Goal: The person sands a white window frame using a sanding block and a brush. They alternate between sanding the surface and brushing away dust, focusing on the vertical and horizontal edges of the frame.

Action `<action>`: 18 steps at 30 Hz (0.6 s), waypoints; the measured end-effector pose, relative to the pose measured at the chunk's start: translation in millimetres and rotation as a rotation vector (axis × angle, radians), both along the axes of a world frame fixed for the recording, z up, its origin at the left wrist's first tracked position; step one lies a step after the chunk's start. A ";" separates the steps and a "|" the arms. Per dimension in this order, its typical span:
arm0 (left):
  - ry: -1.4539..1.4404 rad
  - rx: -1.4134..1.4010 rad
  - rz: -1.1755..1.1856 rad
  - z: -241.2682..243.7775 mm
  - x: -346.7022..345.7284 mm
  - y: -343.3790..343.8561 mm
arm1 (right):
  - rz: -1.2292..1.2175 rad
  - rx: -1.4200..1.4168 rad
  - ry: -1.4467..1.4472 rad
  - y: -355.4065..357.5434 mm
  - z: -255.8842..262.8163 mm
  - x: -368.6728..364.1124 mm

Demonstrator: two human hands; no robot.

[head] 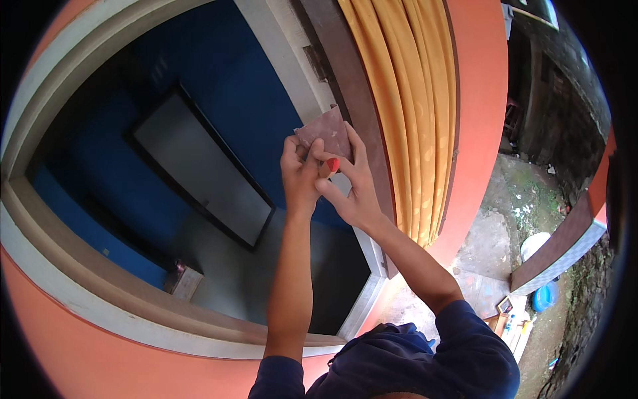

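A small reddish-brown sheet, which looks like sandpaper (326, 130), is raised in front of the window opening. My left hand (299, 172) grips its lower left edge, thumb on the face. My right hand (363, 192) is close beside it, with a finger along the sheet's right edge. Between the right thumb and forefinger sits a wooden stick or handle with a red end (331, 167), pointing towards me. Its far end is hidden by the hands. Behind both hands stand the window's pale jamb (279, 55) and a brown wooden frame (344, 55).
A yellow curtain (408, 109) hangs right of my hands beside a salmon wall (481, 85). The white sill (149, 331) curves below. Inside are blue walls and a grey door (199, 159). Outside, low on the right, are a blue tub (545, 297) and a tiled ledge (563, 254).
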State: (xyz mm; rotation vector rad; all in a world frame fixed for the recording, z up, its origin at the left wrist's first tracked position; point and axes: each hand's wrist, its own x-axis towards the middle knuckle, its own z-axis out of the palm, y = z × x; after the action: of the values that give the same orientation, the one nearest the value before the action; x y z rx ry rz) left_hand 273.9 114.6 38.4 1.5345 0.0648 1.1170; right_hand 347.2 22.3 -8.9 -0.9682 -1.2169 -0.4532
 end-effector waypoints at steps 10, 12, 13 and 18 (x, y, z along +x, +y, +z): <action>0.054 0.125 0.254 35.9 -7.2 23.3 | 0.210 0.132 0.373 -6.6 30.5 20.6; 0.026 0.111 0.306 46.1 -8.6 31.9 | 0.220 0.075 0.424 -10.6 31.5 33.7; 0.009 0.200 0.386 52.2 -5.2 33.3 | 0.077 0.115 0.335 -6.4 31.9 41.6; -0.176 0.381 0.534 91.3 23.8 40.2 | -0.261 0.133 0.116 27.1 31.9 74.7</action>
State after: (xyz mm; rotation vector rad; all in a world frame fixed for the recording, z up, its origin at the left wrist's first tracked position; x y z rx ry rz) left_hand 297.7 154.8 129.7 1.8021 0.1556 1.7633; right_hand 421.9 49.4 23.0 -1.0281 -0.9475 -0.6659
